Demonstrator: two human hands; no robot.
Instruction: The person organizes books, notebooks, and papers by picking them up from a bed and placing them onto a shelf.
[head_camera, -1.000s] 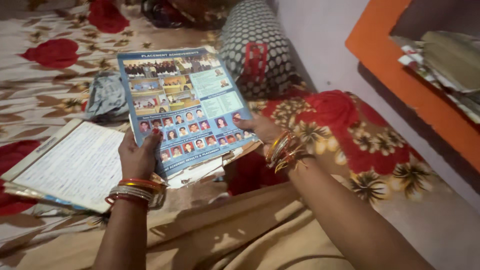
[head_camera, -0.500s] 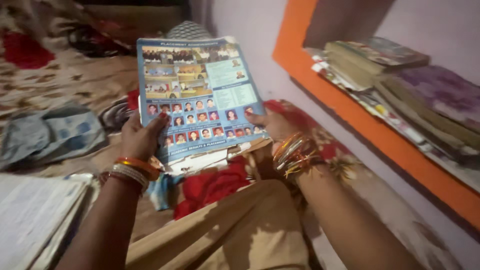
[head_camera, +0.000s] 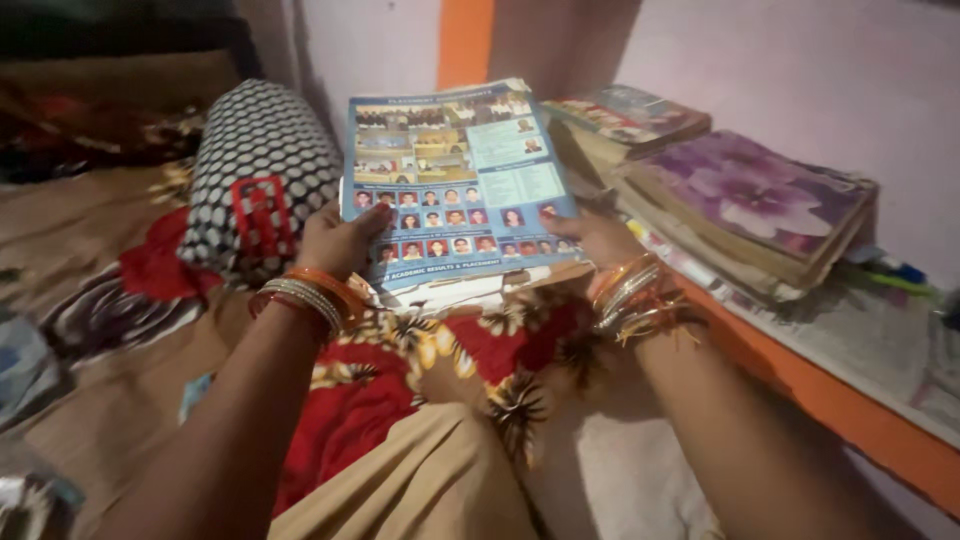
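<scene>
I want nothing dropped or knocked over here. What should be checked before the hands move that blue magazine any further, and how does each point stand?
1. Left hand grips the blue magazine at its lower left edge: ok.
2. Right hand supports the lower right corner: ok, though its fingers are mostly hidden behind the pages.
3. Loose pages hang beneath the magazine; whether they are gripped: cannot tell.
4. Book stack with the purple flowered cover lies flat on the orange shelf: ok.
5. Free spot on the shelf for the magazine: cannot tell.
6. Dotted cushion sits close to the left hand: not ok.
</scene>
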